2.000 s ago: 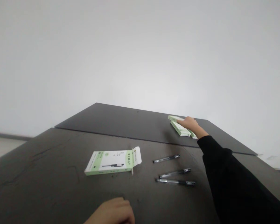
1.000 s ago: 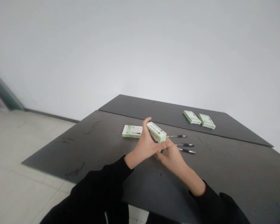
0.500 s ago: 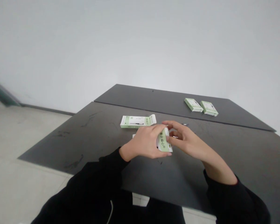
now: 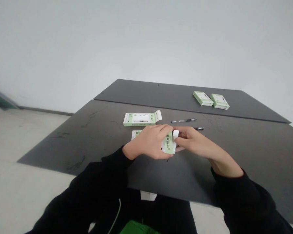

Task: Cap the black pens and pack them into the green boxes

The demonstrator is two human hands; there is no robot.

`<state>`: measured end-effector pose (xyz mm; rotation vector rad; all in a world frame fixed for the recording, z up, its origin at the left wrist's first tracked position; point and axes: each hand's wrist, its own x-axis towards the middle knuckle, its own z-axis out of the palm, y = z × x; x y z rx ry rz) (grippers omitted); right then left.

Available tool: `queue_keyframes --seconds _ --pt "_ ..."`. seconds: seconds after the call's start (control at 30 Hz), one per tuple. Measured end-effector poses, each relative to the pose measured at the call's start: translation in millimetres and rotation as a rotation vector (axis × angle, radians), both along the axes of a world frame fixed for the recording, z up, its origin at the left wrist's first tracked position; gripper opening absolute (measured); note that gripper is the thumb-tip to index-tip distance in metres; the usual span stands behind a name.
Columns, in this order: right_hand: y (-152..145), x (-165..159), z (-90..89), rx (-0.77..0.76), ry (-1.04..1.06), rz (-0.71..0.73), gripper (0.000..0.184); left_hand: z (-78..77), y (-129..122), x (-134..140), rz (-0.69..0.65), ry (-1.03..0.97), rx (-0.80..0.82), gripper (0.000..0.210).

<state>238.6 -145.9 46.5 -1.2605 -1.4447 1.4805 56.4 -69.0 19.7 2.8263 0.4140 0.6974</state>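
Observation:
A green-and-white pen box (image 4: 169,143) is gripped near the front middle of the table, partly covered by my fingers. My left hand (image 4: 154,140) wraps over it from the left. At its right end a white flap (image 4: 175,134) stands up, and the thumb of my right hand (image 4: 189,138) presses there while its other fingers curl round that end. Just behind lies a second pen box (image 4: 139,119), its flap raised at the right end. Beyond my right hand lie a pen (image 4: 184,120) and another pen (image 4: 199,128), partly hidden by the hand.
Two more pen boxes (image 4: 203,98) (image 4: 219,101) lie side by side at the back right, beyond the seam in the dark table (image 4: 107,130). A pale wall (image 4: 146,42) rises behind the table. A white object (image 4: 148,196) shows below the front edge.
The box's flap end now shows a raised white flap, with my right thumb against it. My right hand has closed in on that end. The view has tilted slightly, and the pens show more.

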Motion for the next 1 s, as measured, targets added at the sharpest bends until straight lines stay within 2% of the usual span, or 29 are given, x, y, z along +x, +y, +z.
queue_keyframes --seconds 0.13,0.27,0.4,0.5,0.6,0.67,0.73,0.8,0.87,0.93,1.0 --pt "3 10 1.7 -0.045 0.017 -0.054 0.028 4.4 1 -1 -0.053 -0.054 -0.060 0.067" --pt "6 14 -4.8 -0.078 0.147 -0.115 0.040 1.9 3 1 -0.081 -0.154 -0.057 0.068" --pt "14 11 -7.6 0.135 0.080 -0.138 0.040 -4.0 12 3 -0.058 -0.292 -0.006 0.069" --pt "32 20 1.0 0.168 0.045 -0.103 0.040 -0.8 28 6 -0.030 -0.336 -0.002 0.071" --pt "54 35 21.2 0.193 -0.083 -0.050 0.042 10.5 47 8 -0.059 -0.333 0.003 0.072" --pt "64 41 37.6 0.332 -0.232 -0.038 0.042 18.7 57 8 -0.067 -0.357 0.012 0.073" --pt "67 41 51.2 0.546 -0.430 -0.080 0.037 24.5 63 6 -0.048 -0.384 0.027 0.075" --pt "64 34 59.4 0.768 -0.620 -0.120 0.027 27.7 64 2 -0.025 -0.384 0.051 0.075" --pt "59 25 62.2 0.937 -0.717 -0.084 0.018 29.7 63 -2 -0.009 -0.365 0.079 0.074" --pt "55 17 61.8 1.023 -0.716 0.008 0.017 32.6 61 -5 0.001 -0.338 0.107 0.071" --pt "53 12 60.6 1.040 -0.704 0.073 0.017 37.6 60 -5 0.003 -0.278 0.134 0.064"
